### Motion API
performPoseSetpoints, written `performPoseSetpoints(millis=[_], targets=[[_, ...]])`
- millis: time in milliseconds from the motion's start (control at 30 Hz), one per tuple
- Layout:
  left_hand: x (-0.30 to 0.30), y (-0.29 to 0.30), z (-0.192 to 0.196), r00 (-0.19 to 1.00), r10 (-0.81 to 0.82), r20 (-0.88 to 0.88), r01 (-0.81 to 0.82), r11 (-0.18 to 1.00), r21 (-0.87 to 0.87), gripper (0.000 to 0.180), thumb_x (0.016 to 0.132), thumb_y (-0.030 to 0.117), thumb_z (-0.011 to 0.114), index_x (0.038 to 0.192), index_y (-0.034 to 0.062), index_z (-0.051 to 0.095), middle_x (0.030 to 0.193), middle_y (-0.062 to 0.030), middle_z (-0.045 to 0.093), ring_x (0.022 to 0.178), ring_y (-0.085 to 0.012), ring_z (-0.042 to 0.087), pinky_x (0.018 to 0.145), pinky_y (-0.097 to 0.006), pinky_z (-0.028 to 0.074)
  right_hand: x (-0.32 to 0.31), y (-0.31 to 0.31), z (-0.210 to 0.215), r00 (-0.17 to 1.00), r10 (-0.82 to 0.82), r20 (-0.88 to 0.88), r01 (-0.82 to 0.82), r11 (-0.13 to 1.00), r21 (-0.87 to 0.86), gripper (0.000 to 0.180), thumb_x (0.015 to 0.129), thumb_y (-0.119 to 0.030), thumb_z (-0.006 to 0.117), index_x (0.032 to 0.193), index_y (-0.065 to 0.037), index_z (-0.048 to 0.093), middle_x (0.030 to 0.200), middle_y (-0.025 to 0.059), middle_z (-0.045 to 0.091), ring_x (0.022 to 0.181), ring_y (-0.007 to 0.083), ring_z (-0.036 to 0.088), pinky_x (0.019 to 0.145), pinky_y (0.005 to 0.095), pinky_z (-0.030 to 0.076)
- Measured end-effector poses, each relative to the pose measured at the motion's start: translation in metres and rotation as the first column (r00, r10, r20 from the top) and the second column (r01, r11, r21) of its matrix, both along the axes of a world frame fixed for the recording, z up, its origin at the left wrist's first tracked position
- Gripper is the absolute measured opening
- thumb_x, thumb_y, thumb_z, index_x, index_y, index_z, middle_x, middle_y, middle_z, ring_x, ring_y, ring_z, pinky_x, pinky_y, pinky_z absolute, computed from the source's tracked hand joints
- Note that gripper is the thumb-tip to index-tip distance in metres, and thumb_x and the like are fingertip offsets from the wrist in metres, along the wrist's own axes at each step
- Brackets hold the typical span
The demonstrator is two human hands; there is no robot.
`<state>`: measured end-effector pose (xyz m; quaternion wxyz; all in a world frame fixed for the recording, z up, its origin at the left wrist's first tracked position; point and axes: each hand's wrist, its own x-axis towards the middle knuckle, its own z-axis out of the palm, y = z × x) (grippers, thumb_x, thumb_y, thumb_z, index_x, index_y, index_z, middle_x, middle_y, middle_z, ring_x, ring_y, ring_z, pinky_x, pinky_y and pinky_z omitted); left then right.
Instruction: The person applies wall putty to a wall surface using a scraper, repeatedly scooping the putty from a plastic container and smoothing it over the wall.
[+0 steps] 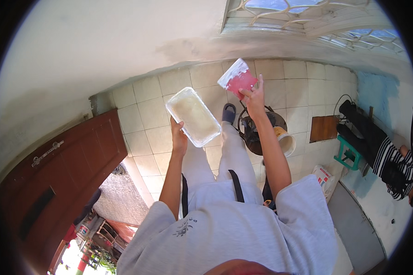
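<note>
My left hand (178, 136) grips the side of a shallow rectangular white tray (207, 110), thumb over its rim. A pale cream layer covers the tray's inside, and white smears coat its edges. Up and to the right of the tray, apart from it, my right hand (253, 97) holds a pink-red putty spreader (241, 83) by its near end. White paste covers the spreader's far edge. One finger points upward past it. Ahead of both hands stands the off-white wall (179, 50), with a brownish patch low on it.
Near my feet on the tiled floor (144, 120), a dark round stool-like object (253, 136) stands by a cream bucket (286, 143). A brown door (73, 160) is at left. On the right, a person in stripes (384, 153) is by a green stool (348, 153). Grilled windows (280, 16) are above.
</note>
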<state>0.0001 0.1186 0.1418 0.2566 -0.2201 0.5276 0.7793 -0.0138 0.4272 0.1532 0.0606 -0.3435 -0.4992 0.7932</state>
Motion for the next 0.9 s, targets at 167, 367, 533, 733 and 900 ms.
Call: performPoseSetpoints(millis=[167, 367, 533, 733, 900], targets=[[0.025, 0.021, -0.002, 0.996, 0.038, 0.081, -0.041, 0.999, 0.034, 0.079, 0.090, 0.031, 0.059, 0.157, 0.0086, 0.025, 0.154, -0.0119, 0.039, 0.146, -0.0283, 0.034, 0.120, -0.044, 0.029, -0.059, 0.017, -0.046, 1.000, 0.015, 0.002, -0.012, 0.897, -0.443, 0.044, 0.094, -0.003, 0.060, 0.136, 0.002, 0.048, 0.118, 0.0165, 0.066, 0.103, 0.0310, 0.071, 0.088, 0.0399, 0.062], [0.028, 0.010, -0.015, 0.997, 0.007, 0.073, -0.010, 0.999, 0.038, 0.081, 0.089, 0.030, 0.061, 0.158, 0.0072, 0.023, 0.155, -0.0130, 0.037, 0.145, -0.0285, 0.034, 0.120, -0.044, 0.027, -0.112, 0.019, -0.102, 0.979, -0.113, 0.169, 0.146, 0.969, -0.201, 0.031, 0.092, -0.003, 0.059, 0.121, 0.005, 0.055, 0.112, 0.0155, 0.066, 0.097, 0.0267, 0.071, 0.087, 0.0359, 0.063], [0.021, -0.010, -0.024, 0.997, 0.022, 0.074, -0.022, 1.000, 0.006, 0.080, 0.089, 0.029, 0.060, 0.157, 0.0070, 0.024, 0.154, -0.0128, 0.039, 0.144, -0.0282, 0.035, 0.119, -0.044, 0.028, -0.163, 0.022, -0.106, 0.976, -0.191, 0.100, 0.211, 0.944, -0.253, 0.019, 0.091, 0.003, 0.057, 0.108, 0.010, 0.056, 0.107, 0.0178, 0.065, 0.094, 0.0286, 0.069, 0.086, 0.0394, 0.064], [0.018, -0.039, -0.035, 0.997, 0.039, 0.068, -0.040, 0.999, 0.013, 0.078, 0.089, 0.028, 0.060, 0.156, 0.0072, 0.026, 0.153, -0.0124, 0.039, 0.144, -0.0280, 0.035, 0.120, -0.044, 0.027, -0.200, 0.026, -0.066, 0.939, -0.336, -0.072, 0.288, 0.883, -0.371, 0.015, 0.090, 0.006, 0.055, 0.104, 0.012, 0.056, 0.103, 0.0195, 0.064, 0.094, 0.0307, 0.067, 0.088, 0.0441, 0.065], [0.022, -0.051, -0.043, 0.996, 0.044, 0.077, -0.046, 0.999, 0.026, 0.078, 0.089, 0.029, 0.060, 0.156, 0.0079, 0.026, 0.154, -0.0116, 0.038, 0.145, -0.0280, 0.034, 0.120, -0.044, 0.027, -0.146, 0.013, -0.048, 0.892, -0.452, 0.001, 0.443, 0.875, -0.197, 0.015, 0.090, 0.003, 0.057, 0.104, 0.009, 0.058, 0.101, 0.0176, 0.066, 0.090, 0.0296, 0.070, 0.081, 0.0388, 0.065]])
